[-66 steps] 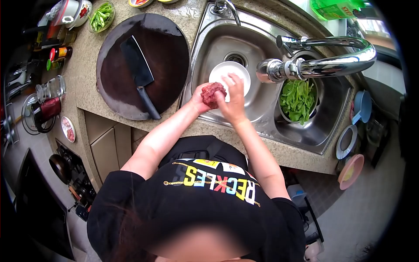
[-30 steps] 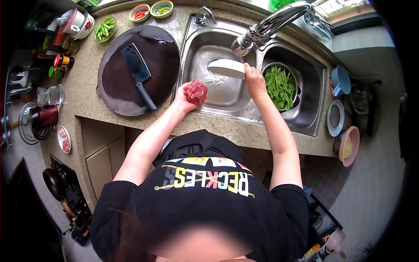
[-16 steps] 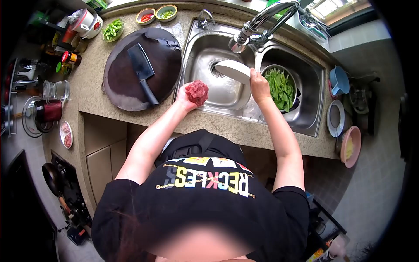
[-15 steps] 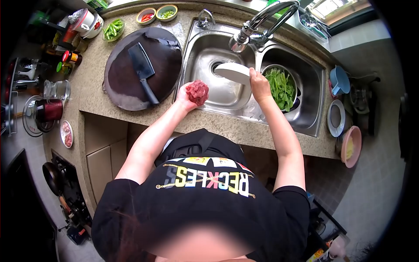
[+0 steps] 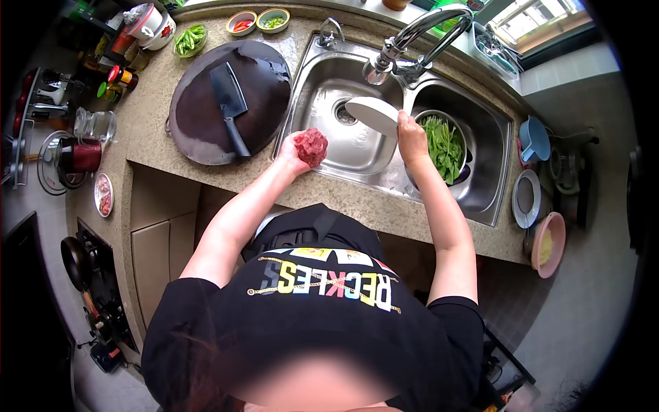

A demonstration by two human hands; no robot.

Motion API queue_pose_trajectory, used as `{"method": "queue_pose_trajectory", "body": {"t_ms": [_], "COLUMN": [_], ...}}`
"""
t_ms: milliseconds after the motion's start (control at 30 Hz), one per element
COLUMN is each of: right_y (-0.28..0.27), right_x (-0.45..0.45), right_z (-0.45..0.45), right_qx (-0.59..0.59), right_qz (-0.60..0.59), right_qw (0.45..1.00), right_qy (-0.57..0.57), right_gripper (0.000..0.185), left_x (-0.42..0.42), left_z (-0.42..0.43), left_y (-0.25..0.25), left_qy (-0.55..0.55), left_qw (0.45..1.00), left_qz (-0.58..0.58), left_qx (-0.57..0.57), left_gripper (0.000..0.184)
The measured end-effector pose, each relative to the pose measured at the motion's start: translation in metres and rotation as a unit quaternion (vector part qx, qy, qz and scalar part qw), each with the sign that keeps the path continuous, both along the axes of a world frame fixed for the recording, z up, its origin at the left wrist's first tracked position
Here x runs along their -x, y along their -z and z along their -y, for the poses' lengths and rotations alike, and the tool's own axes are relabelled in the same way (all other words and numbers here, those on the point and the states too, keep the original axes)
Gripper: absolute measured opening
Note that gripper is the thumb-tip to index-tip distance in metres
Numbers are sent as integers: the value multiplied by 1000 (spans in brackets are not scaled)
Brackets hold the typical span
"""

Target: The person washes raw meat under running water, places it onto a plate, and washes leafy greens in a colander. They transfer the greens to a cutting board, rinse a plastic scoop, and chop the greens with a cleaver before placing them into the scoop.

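My left hand [image 5: 294, 154] is closed around a lump of raw red meat [image 5: 312, 147], held over the near left corner of the left sink basin [image 5: 329, 89]. In my right hand [image 5: 412, 141] a white plate [image 5: 373, 114] is gripped by its edge and tilted over the same basin, its far end close to the drain. Just right of that hand, a metal pot of green leafy vegetables [image 5: 441, 145] stands in the right basin [image 5: 489, 165]. Its near left part is hidden behind my forearm.
A cleaver [image 5: 228, 96] lies on the round dark chopping board [image 5: 195, 117] left of the sink. The faucet [image 5: 381, 65] arches over the basins. Bowls of cut red peppers [image 5: 241, 25] and green pieces [image 5: 272, 21] stand behind. A pink bowl [image 5: 557, 244] sits at the right.
The whole scene has shifted slightly with my head's movement. Both hands keep their hold, on the meat and the plate, with little change of position.
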State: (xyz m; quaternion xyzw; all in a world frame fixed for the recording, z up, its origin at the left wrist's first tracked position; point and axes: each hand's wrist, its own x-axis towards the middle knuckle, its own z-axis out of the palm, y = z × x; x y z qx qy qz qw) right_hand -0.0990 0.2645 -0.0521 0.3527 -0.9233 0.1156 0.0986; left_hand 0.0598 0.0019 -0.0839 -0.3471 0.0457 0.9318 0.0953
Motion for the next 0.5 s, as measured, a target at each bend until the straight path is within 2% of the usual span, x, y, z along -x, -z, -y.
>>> {"method": "queue_pose_trajectory", "body": {"t_ms": [100, 133, 300, 367, 500], "right_y": [-3, -2, 8, 13, -5], "right_x": [2, 1, -7, -12, -17], "right_z": [-3, -3, -5, -5, -2], "right_qx": [-28, -5, 21, 90, 27], "right_qz": [6, 2, 8, 43, 87], "right_qw": [1000, 1000, 1000, 994, 994], "right_qy": [-10, -11, 3, 51, 54], "right_gripper": [26, 25, 24, 26, 26], "left_x": [1, 1, 5, 5, 6], "left_z": [-4, -5, -7, -8, -7], "left_y": [-4, -7, -11, -10, -7], "left_qy": [-14, 0, -2, 7, 13], "left_qw": [1000, 1000, 999, 999, 998], "left_qz": [11, 18, 31, 26, 41], "left_qx": [-12, 17, 20, 18, 38], "left_gripper": [23, 23, 22, 22, 23]}}
